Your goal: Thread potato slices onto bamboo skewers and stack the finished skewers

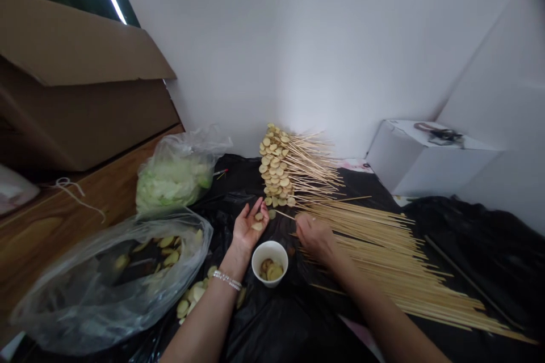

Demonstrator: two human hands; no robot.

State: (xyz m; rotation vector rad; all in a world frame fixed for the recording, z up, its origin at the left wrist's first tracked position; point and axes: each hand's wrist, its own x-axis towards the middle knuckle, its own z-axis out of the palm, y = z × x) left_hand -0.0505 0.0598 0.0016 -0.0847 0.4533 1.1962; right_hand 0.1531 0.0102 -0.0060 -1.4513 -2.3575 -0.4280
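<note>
My left hand (249,224) is palm up with pale slices (257,226) lying on its palm and fingers. My right hand (313,232) is closed on a thin wooden skewer (285,215), whose tip points left toward my left hand. Below and between the hands stands a white cup (269,248) with some slices inside. Beyond the hands is a stacked pile of skewered slices (276,165), their sticks pointing right. Many bare skewers (383,261) lie under and beside my right forearm. Loose slices (195,295) sit by my left forearm.
An open plastic bag (106,306) holding slices is at the left, with a tied bag of pale green vegetable (170,178) behind it. A cardboard box (85,108) stands at the upper left. On the right are a white box (426,159) and black plastic sheeting (481,232).
</note>
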